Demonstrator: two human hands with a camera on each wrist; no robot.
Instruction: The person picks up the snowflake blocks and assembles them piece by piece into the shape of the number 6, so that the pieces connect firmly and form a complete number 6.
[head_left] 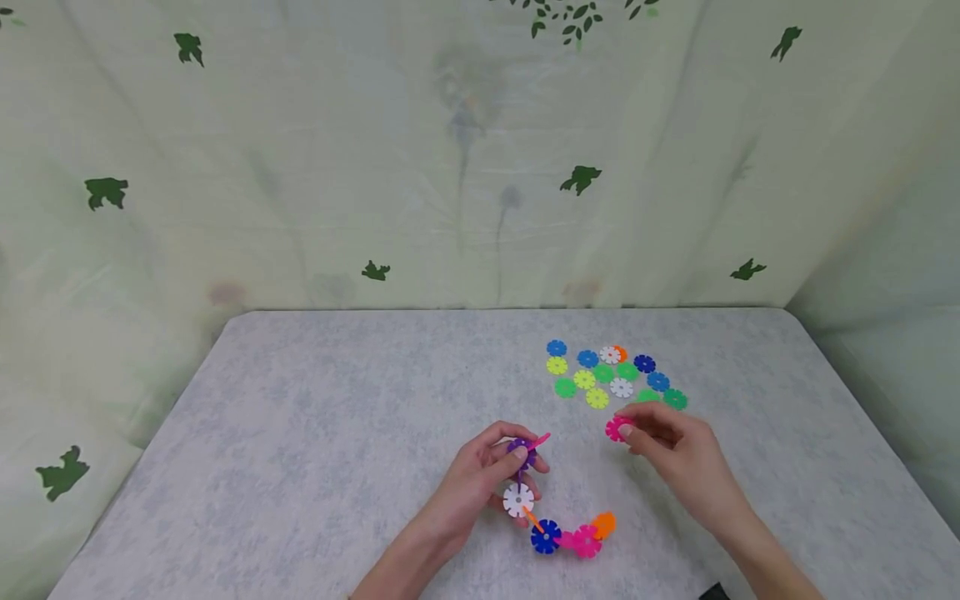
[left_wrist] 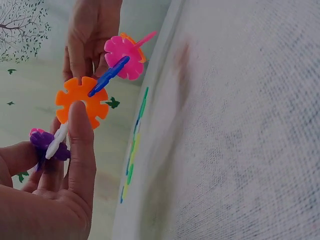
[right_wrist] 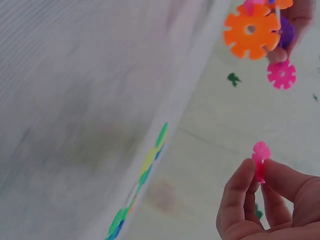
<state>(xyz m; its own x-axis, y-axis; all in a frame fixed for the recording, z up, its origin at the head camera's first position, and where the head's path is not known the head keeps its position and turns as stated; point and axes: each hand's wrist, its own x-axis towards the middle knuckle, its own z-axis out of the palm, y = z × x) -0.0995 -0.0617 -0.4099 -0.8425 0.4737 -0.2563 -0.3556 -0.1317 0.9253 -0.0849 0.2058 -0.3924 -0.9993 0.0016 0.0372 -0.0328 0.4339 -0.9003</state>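
Note:
A linked chain of notched plastic discs hangs from my left hand [head_left: 480, 471], whose thumb and fingers pinch the purple disc [head_left: 522, 454]. Above it a pink disc [head_left: 540, 441] stands edge-on. Below follow a white disc [head_left: 518, 500], an orange one edge-on, a dark blue disc [head_left: 546, 537], pink discs [head_left: 587, 541] and an orange disc [head_left: 604, 525] at the end. My right hand [head_left: 678, 450] pinches a separate pink disc [head_left: 618, 429] between thumb and forefinger; in the right wrist view this pink disc [right_wrist: 260, 161] is apart from the chain.
Loose discs in blue, yellow, green, white and orange lie in a group on the grey table [head_left: 337, 400], beyond my right hand. A small black object [head_left: 714, 592] shows at the bottom edge. A patterned curtain [head_left: 300, 167] hangs behind the table.

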